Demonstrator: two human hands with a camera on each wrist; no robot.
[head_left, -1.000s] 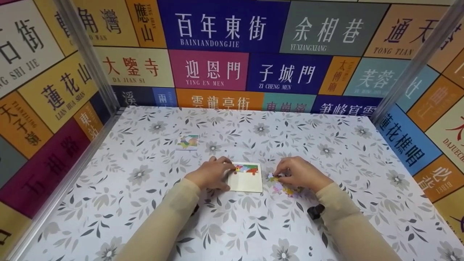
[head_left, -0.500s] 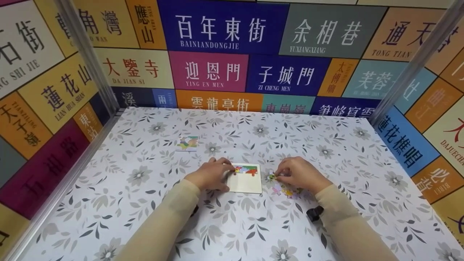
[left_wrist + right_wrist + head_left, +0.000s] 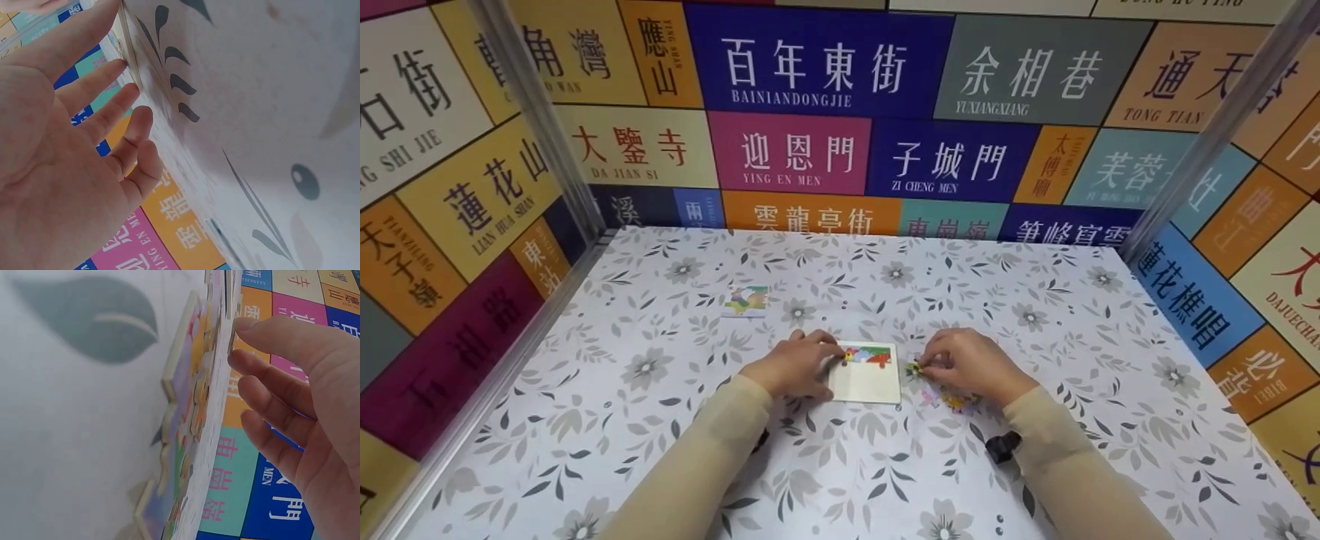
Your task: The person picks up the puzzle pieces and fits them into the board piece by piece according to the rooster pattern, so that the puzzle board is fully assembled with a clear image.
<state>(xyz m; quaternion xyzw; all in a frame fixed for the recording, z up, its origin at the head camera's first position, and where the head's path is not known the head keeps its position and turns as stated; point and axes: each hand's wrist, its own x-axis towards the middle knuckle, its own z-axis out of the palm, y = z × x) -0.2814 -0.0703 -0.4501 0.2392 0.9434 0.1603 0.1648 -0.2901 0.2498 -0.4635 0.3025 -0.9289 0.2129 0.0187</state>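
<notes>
A pale puzzle board (image 3: 864,386) lies on the table, with a colourful strip of joined puzzle pieces (image 3: 871,355) along its far edge. My left hand (image 3: 791,366) rests at the board's left side, fingertips on its upper left and thumb near its lower left corner. In the left wrist view, the left hand's fingers are spread and loosely bent, tips at the board's edge. Just right of the board, my right hand (image 3: 973,364) pinches a small puzzle piece (image 3: 915,367) between thumb and index finger. That piece is largely hidden by the fingertips.
Several loose puzzle pieces (image 3: 952,403) lie in a pile beneath and left of the right hand; the right wrist view shows some pieces (image 3: 183,360) overlapping. A small picture card (image 3: 745,301) lies farther back on the left. Sign-covered panels (image 3: 791,154) enclose the flower-patterned table.
My right hand has shifted slightly left, bringing the pinched piece a little closer to the board. The left hand stays on the board. The head view has tilted up slightly.
</notes>
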